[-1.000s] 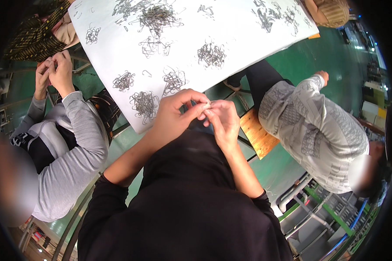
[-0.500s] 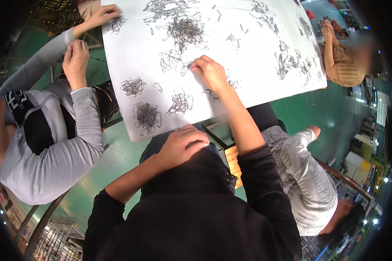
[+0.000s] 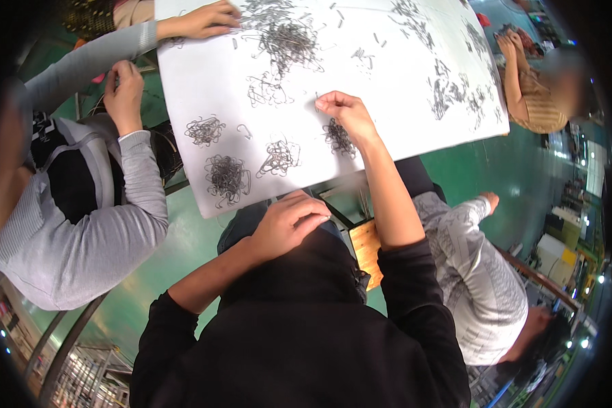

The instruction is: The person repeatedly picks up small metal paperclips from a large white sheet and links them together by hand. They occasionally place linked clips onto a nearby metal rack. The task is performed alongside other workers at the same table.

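Fingers of the right hand [image 3: 345,112] are curled down on the white counter [image 3: 401,129], and they press on a small dark tangle of wire pieces [image 3: 336,136] just at the near side of the knuckles. I cannot tell if the fingers pinch some wire or only rest on it. The tangle has no clear long axis; it is a loose round clump, lying between the hand and the near edge of the counter, toward the person's body.

The left hand [image 3: 289,224] is well apart from this, drawn back below the counter edge, loosely closed over dark cloth at the person's front; it holds nothing that I can see. So the right hand is the much nearer one to the wire.

To the left of the touched tangle I count three more separate clumps near the edge: one open tangle [image 3: 279,158], one dense clump [image 3: 227,177], one smaller clump [image 3: 204,129]. A bigger heap [image 3: 289,41] lies farther across the counter, and loose scattered pieces [image 3: 449,95] at the far right.

Around the counter there are other people: a person in a grey sleeve [image 3: 139,190] at the left, one in a patterned grey top [image 3: 479,285] at the right, one more at the far corner [image 3: 534,95]
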Tool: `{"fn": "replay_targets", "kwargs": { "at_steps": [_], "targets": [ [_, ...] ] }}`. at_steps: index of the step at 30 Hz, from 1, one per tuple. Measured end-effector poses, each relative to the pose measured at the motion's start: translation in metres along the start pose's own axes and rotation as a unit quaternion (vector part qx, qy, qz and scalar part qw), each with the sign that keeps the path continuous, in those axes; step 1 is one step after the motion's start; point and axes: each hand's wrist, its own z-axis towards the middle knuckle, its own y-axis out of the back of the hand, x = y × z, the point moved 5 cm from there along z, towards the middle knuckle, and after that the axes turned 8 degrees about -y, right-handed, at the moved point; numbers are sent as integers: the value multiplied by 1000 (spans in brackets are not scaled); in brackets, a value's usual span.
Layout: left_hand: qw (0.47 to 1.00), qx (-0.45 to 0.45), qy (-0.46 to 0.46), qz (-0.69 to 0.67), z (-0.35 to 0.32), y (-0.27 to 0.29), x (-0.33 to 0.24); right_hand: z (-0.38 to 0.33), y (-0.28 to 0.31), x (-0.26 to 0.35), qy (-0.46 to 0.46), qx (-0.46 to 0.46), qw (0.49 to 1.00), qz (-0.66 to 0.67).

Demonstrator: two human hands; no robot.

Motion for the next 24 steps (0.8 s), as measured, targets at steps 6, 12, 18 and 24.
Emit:
{"fn": "replay_targets", "kwargs": {
  "at_steps": [6,12,18,24],
  "targets": [
    [999,-1,-22,-30,3,-5,-2,-149,-10,-32,-3,-22,957,289],
    [999,0,-50,-21,14,-11,-11,-218,-38,-52,14,-88,905,415],
    [1000,4,-9,-23,29,-16,-7,-216,-34,-52,8,-164,877,452],
    [996,-2,-88,20,52,-22,-10,-214,-20,-35,161,-326,897,250]
  ]
}}
